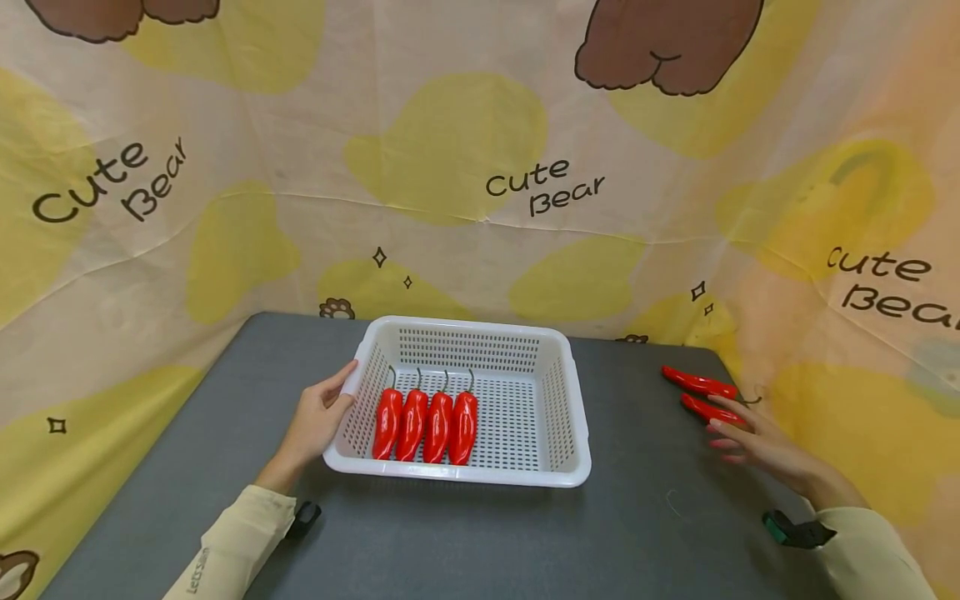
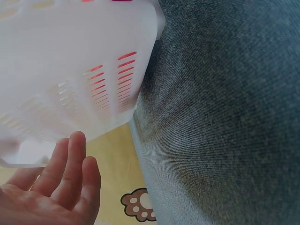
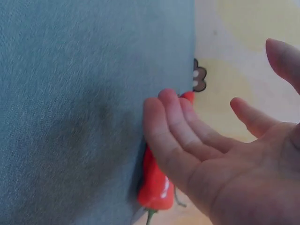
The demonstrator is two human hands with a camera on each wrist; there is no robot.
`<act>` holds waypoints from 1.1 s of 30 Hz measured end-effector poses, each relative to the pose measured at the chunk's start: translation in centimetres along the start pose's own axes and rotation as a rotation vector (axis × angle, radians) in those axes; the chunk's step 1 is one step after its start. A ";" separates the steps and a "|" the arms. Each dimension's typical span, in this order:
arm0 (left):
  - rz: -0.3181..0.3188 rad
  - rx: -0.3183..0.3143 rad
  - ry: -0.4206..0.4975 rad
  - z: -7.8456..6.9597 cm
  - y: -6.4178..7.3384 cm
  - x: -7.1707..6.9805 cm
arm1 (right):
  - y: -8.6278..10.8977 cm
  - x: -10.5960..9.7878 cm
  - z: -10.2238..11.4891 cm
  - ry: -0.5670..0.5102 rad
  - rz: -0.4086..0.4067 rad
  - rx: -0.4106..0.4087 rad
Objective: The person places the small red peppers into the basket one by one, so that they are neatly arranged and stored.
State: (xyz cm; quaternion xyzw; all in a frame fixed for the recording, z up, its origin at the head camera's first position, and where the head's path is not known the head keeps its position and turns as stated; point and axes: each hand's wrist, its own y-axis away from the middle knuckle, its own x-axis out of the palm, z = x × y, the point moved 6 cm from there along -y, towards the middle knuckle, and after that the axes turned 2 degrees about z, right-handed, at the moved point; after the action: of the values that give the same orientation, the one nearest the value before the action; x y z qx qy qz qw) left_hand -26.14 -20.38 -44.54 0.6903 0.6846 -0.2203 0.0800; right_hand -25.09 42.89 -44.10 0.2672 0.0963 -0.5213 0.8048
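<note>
- Your left hand (image 1: 318, 417) is at the left side of the white basket (image 1: 480, 473), its fingers fairly straight and resting against the rim.
- Your left-wrist view shows the fingers extended beside the basket's outer wall, with red showing through the slots.
- Your right hand (image 1: 772, 454) is at the right end of the counter (image 1: 480, 542), fingers extended and slightly spread, gripping nothing.
- Those fingers lie over part of the near pepper (image 1: 701, 406); you cannot tell from these views whether they touch it.
- You have the far pepper (image 1: 697, 382) just behind that one, also red, lying on the counter with its stem pointing right.
- In your right-wrist view, the near pepper shows its glossy broad end and green stem below the fingers.
- Inside the basket you have four red peppers (image 1: 438, 425), side by side in its left half, stems toward the back wall.
- The basket stands on the dark grey counter, well apart from the two peppers at the right.
- Behind the counter, you face a cloth (image 1: 442, 150) with yellow patches and "Cute Bear" lettering.
- You wear pale sleeves (image 1: 240, 533), and a dark strap (image 1: 798, 531) at your right wrist.
</note>
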 end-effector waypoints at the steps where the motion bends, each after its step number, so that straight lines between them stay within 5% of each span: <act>1: 0.000 0.000 0.002 0.0 0.0 0.0 | 0.0 -0.1 -0.3 -0.005 0.004 0.017; 21: -0.005 0.014 -0.005 0.1 0.2 0.0 | -1.2 -1.9 -4.2 0.087 -0.045 0.294; 27: -0.005 0.005 0.011 0.2 0.2 -0.1 | -2.0 -1.9 -4.0 0.133 -0.087 0.286; 33: 0.002 0.010 0.019 0.4 0.1 -0.1 | -2.8 -2.2 -3.8 0.191 -0.235 0.210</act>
State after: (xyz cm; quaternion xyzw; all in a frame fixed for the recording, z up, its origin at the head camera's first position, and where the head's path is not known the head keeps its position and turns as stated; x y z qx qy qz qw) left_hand -26.11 -20.63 -44.91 0.6936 0.6833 -0.2170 0.0700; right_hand -28.07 45.81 -47.26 0.3852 0.1477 -0.5910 0.6932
